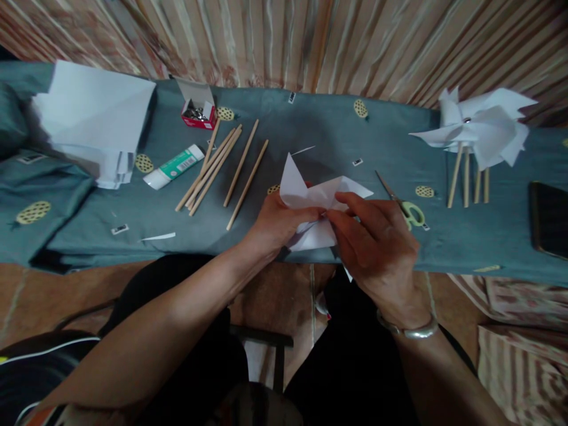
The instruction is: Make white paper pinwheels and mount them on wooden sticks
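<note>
A white paper pinwheel (328, 192) with its points folded toward the middle is held above the front edge of the cloth. My left hand (277, 219) grips it from the left, thumb pressed on its centre. My right hand (373, 236) is closed at the same centre, thumb and forefinger pinched there; whether a small piece sits between those fingertips I cannot make out. Scissors (412, 214) with pale green handles lie just right of my right hand. Left of the pinwheel lie several wooden sticks (217, 165).
A paper stack (97, 106) lies at the far left. Near it are a green-and-white glue tube (175, 167) and an open red box (198, 113) of small metal pieces. Finished pinwheels (483, 127) on sticks lie at the right, beside a dark phone (550, 219). Paper scraps (158, 236) dot the cloth.
</note>
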`<state>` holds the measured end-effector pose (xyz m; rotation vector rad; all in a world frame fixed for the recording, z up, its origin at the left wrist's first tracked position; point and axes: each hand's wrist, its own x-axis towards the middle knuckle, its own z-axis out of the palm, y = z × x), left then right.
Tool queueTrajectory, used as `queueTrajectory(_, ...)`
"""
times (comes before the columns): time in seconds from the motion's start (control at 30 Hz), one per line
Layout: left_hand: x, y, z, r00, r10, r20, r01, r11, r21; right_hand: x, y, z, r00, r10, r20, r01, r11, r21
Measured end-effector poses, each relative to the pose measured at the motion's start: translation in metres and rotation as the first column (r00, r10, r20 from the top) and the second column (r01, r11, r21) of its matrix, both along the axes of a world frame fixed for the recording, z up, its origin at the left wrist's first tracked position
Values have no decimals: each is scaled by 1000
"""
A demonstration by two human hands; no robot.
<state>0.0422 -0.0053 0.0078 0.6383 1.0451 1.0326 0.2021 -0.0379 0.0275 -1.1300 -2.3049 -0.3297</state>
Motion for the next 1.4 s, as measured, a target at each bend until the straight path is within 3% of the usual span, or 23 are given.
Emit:
queueTrajectory(0.9, -9, 6, -4, 995, -80, 61, 84, 994, -67, 0, 0, -2, 999, 39, 13, -38, 997, -72)
queueTrajectory(1.23, -18, 6, 0, 994, -111, -19, 110, 993, -33, 0, -2, -1, 1000, 20, 11, -18, 989, -147)
queueTrajectory(1.4, -19, 5, -2, 996, -55, -68, 55, 998, -8, -1, -3, -3, 1000, 21, 11, -20, 989, -143)
